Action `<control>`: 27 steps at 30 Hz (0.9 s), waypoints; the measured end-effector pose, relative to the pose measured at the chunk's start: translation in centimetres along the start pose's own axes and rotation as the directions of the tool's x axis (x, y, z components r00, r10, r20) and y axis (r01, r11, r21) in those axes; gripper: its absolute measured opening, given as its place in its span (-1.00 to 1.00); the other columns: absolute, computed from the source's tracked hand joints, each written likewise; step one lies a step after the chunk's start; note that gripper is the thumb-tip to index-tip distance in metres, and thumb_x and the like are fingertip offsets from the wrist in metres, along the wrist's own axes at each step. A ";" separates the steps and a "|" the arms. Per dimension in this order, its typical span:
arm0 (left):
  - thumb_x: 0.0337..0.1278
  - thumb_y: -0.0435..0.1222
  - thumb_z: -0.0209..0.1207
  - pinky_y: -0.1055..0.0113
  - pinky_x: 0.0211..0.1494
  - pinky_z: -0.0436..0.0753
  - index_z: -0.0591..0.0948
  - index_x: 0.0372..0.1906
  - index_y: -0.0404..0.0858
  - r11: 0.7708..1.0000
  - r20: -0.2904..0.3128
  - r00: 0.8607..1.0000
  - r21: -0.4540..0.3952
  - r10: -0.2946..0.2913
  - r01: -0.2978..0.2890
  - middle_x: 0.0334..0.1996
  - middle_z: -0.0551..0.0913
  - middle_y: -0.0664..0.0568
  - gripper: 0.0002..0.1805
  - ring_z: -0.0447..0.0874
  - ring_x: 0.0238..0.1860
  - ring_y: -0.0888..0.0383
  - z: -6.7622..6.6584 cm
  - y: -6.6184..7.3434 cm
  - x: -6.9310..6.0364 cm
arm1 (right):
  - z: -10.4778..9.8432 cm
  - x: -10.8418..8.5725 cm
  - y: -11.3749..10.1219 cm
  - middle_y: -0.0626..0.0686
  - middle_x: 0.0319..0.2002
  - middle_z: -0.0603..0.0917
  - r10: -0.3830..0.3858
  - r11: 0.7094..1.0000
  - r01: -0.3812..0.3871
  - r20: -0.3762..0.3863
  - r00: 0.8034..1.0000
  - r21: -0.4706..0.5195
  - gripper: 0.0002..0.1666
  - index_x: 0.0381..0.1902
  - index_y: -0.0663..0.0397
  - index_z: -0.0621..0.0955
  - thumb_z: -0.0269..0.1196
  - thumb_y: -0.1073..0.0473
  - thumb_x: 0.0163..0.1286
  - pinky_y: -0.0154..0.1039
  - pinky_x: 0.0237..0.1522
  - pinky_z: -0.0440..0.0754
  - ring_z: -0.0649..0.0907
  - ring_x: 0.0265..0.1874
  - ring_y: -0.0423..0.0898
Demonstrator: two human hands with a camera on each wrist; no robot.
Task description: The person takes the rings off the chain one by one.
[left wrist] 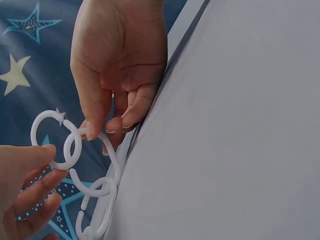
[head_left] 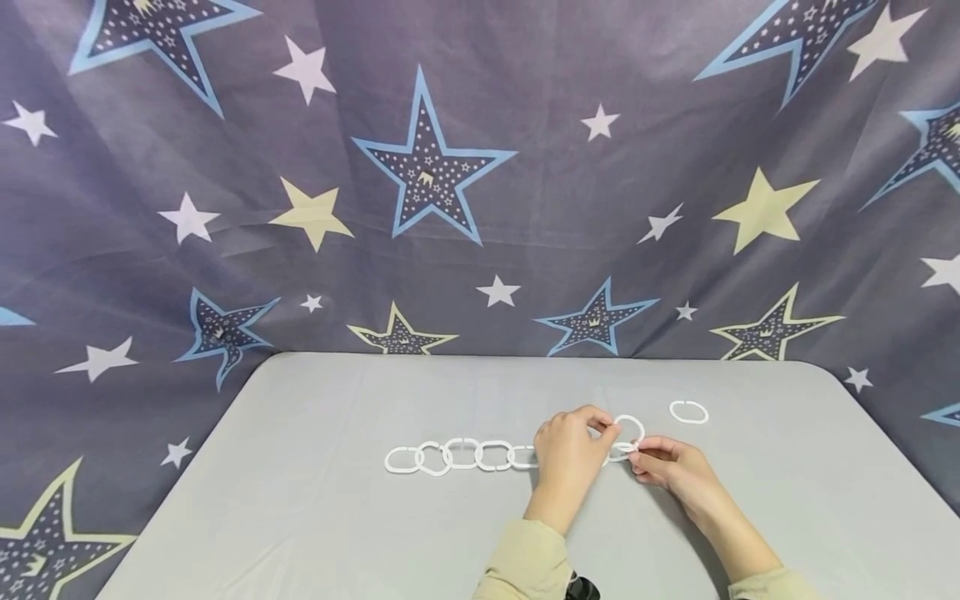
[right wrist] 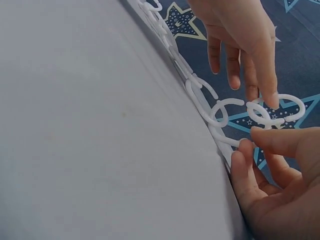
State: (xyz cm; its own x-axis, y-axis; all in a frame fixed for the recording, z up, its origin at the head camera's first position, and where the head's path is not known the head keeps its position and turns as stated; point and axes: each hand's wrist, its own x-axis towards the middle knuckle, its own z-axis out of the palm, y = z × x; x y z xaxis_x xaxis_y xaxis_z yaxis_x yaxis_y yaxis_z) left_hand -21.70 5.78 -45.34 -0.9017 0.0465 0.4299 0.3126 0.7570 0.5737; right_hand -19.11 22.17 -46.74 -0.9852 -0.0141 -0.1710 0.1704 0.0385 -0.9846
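Toward the right of the table, my left hand (head_left: 570,446) pinches a raised white link (head_left: 630,417) between thumb and fingers. Thumb and fingertips of my right hand (head_left: 678,475) hold the chain's end beside it. A chain of white links (head_left: 402,460) lies leftward along the table, partly hidden behind my left hand. In the left wrist view, my left hand (left wrist: 30,190) is at the lower left and my right hand (left wrist: 120,65) at the top. The right wrist view has my left hand (right wrist: 245,45) above, my right hand (right wrist: 280,185) below, and interlocked open-gapped links (right wrist: 220,112) between them.
One separate white link (head_left: 688,412) lies on the light grey table (head_left: 337,533), behind and to the right of my hands. A dark curtain with stars (head_left: 525,200) hangs behind the table and down its sides.
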 end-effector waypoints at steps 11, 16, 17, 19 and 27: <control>0.10 -0.01 0.37 0.43 -0.25 0.46 0.74 -0.27 0.15 0.977 0.025 0.988 0.147 0.154 -0.155 -0.43 0.70 0.47 -0.89 0.61 -0.41 0.35 -0.5 -0.1 0.6 | -0.1 -0.1 0.2 -0.06 -0.38 0.68 -0.013 1.000 0.014 -0.007 1.000 0.026 -0.84 -0.15 0.37 0.59 0.24 0.45 0.30 -0.35 -0.25 0.67 0.66 -0.40 -0.23; 0.10 0.02 0.36 0.45 -0.28 0.44 0.74 -0.25 0.16 0.954 0.047 0.974 0.193 0.223 -0.228 -0.42 0.71 0.46 -0.87 0.61 -0.43 0.33 -1.3 -0.5 1.0 | 0.0 -0.1 0.2 -0.05 -0.40 0.68 -0.012 0.999 0.012 -0.005 1.000 0.033 -0.81 -0.12 0.41 0.58 0.24 0.42 0.32 -0.36 -0.26 0.66 0.65 -0.42 -0.23; 0.10 0.03 0.36 0.45 -0.29 0.43 0.74 -0.25 0.16 0.950 0.053 0.971 0.202 0.234 -0.240 -0.42 0.71 0.46 -0.86 0.61 -0.44 0.33 -1.4 -0.6 1.1 | 0.0 -0.1 0.2 -0.04 -0.40 0.68 -0.011 0.999 0.011 -0.003 1.000 0.032 -0.81 -0.12 0.41 0.58 0.24 0.42 0.32 -0.36 -0.26 0.66 0.65 -0.42 -0.23; 0.10 0.04 0.36 0.46 -0.31 0.42 0.74 -0.25 0.16 0.941 0.067 0.965 0.214 0.252 -0.261 -0.42 0.71 0.45 -0.85 0.60 -0.46 0.32 -1.6 -0.8 1.4 | 0.0 -0.1 0.2 -0.04 -0.40 0.68 -0.009 1.000 0.009 -0.006 1.000 0.030 -0.80 -0.11 0.42 0.58 0.24 0.42 0.33 -0.36 -0.26 0.66 0.64 -0.42 -0.23; 0.11 0.05 0.35 0.47 -0.38 0.38 0.74 -0.26 0.17 0.959 0.194 0.954 0.121 0.229 -0.255 -0.41 0.70 0.46 -0.86 0.50 -0.51 0.40 -2.4 -1.8 2.4 | 0.0 0.0 0.2 -0.04 -0.39 0.68 -0.002 1.000 0.002 0.001 1.000 0.028 -0.73 -0.04 0.51 0.54 0.23 0.40 0.35 -0.36 -0.27 0.66 0.64 -0.42 -0.24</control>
State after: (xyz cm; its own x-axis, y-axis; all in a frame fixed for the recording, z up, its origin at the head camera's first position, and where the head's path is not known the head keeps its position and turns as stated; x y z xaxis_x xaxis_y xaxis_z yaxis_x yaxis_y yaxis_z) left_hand -23.68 2.96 -43.67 -0.8464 0.3441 0.4065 0.4936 0.7933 0.3563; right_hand -19.05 22.22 -46.97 -0.9855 -0.0152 -0.1688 0.1687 0.0104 -0.9856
